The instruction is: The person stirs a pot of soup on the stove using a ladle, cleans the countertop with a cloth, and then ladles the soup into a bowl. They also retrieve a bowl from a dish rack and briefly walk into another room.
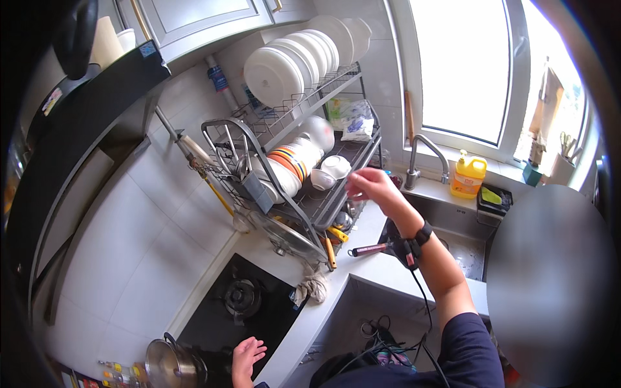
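Note:
My right hand (pixel 371 186) reaches over the front edge of the dish rack (pixel 320 203), its fingers loosely curled and apart with nothing visible in them. Two small white bowls (pixel 335 167) rest upside down on the rack's lower shelf, just left of its fingertips. Beneath my right forearm, a dark pan with a long handle (pixel 369 250) lies at the counter edge by the sink (pixel 465 228), partly hidden by the arm. My left hand (pixel 249 350) hovers at the front of the black gas hob (pixel 208 300), empty, with its fingers slightly spread. A steel pot (pixel 170 363) stands to its left.
Large white plates (pixel 274 75) line the upper rack; orange-striped bowls (pixel 288 162) stand below. A glass lid (pixel 276 237) leans at the rack's end. A cloth (pixel 313 286) lies beside the hob. A yellow soap bottle (pixel 468 177) stands near the faucet (pixel 427 155). Black cables (pixel 424 310) hang before me.

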### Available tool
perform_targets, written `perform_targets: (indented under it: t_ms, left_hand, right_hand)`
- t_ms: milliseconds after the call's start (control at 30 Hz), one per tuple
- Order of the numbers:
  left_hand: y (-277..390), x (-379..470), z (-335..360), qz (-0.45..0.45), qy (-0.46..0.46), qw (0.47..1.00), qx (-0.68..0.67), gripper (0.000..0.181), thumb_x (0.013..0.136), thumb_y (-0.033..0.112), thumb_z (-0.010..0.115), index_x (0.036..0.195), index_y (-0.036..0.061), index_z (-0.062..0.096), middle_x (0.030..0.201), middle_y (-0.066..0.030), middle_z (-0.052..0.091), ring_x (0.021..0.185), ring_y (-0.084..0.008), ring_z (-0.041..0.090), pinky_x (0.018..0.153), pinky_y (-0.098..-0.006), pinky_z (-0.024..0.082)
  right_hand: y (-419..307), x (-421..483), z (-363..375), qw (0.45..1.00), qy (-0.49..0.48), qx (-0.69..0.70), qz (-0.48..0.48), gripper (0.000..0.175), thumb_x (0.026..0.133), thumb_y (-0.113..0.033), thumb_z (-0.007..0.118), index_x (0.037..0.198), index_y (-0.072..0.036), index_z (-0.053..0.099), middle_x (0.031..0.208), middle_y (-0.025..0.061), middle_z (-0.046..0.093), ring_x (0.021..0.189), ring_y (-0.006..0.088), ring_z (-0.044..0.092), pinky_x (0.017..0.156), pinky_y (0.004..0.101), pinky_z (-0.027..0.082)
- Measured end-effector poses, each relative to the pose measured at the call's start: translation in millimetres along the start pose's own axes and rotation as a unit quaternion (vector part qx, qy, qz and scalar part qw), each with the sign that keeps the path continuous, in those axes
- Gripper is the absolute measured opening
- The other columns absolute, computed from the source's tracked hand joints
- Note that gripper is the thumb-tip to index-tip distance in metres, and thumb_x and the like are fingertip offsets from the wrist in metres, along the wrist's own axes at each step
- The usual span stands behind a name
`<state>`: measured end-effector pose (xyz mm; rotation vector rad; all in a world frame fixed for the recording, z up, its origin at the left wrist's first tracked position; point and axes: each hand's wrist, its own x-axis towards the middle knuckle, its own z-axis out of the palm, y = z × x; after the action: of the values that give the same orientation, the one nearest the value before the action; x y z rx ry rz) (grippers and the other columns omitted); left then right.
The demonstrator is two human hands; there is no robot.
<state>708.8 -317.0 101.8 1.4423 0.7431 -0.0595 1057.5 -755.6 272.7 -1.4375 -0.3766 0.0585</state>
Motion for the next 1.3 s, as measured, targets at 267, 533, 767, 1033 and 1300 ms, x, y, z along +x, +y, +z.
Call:
perform_targets:
  t_ms: [267, 533, 767, 1033, 1300]
  left_hand:
    - [-16, -12, 21, -0.006, 0.127, 0.992, -0.023, 0.034, 0.098, 0.024, 0.061, 0.123, 0.0012, 0.054, 0.112, -0.0181, 0.066, 0.092, -0.0287, 0.069, 0.077, -0.0426, 0.058]
    - [-19, -48, 72, 0.032, 0.136, 0.986, -0.089, 0.035, 0.097, 0.024, 0.064, 0.122, 0.0007, 0.059, 0.105, -0.0115, 0.068, 0.094, -0.0201, 0.067, 0.081, -0.0335, 0.055]
    - [-38, -70, 84, 0.003, 0.180, 0.976, -0.124, 0.024, 0.096, 0.018, 0.065, 0.114, 0.0036, 0.063, 0.097, -0.0059, 0.067, 0.090, -0.0177, 0.065, 0.078, -0.0306, 0.054]
    - [-18, -59, 127, -0.026, 0.209, 0.971, -0.116, 0.019, 0.095, 0.013, 0.065, 0.113, 0.0059, 0.064, 0.093, -0.0046, 0.066, 0.083, -0.0177, 0.064, 0.072, -0.0312, 0.054]
    - [-18, -34, 124, -0.030, 0.163, 0.978, -0.128, 0.018, 0.094, 0.018, 0.066, 0.109, 0.0081, 0.065, 0.087, -0.0009, 0.065, 0.077, -0.0150, 0.063, 0.067, -0.0287, 0.053]
  right_hand:
    - [42, 190, -45, 0.991, 0.094, -0.086, -0.033, 0.047, 0.092, -0.036, 0.069, 0.119, 0.001, 0.060, 0.104, 0.0090, 0.066, 0.093, 0.0154, 0.061, 0.079, 0.0292, 0.051]
    - [89, 303, -50, 0.996, 0.084, -0.030, -0.022, 0.062, 0.080, -0.035, 0.078, 0.119, 0.008, 0.057, 0.097, 0.0110, 0.064, 0.088, 0.0185, 0.059, 0.077, 0.0311, 0.049]
    - [104, 318, -34, 0.985, -0.024, 0.169, 0.034, 0.040, 0.089, -0.020, 0.072, 0.118, 0.003, 0.058, 0.108, 0.0092, 0.065, 0.096, 0.0193, 0.061, 0.083, 0.0359, 0.049]
    - [90, 331, -68, 0.912, 0.042, 0.406, 0.024, 0.033, 0.090, -0.016, 0.070, 0.117, 0.001, 0.061, 0.108, 0.0101, 0.067, 0.100, 0.0227, 0.062, 0.085, 0.0381, 0.047]
    - [105, 334, -90, 0.936, 0.154, 0.316, 0.030, 0.041, 0.092, -0.014, 0.068, 0.127, 0.003, 0.054, 0.119, 0.0127, 0.064, 0.109, 0.0256, 0.060, 0.094, 0.0394, 0.047]
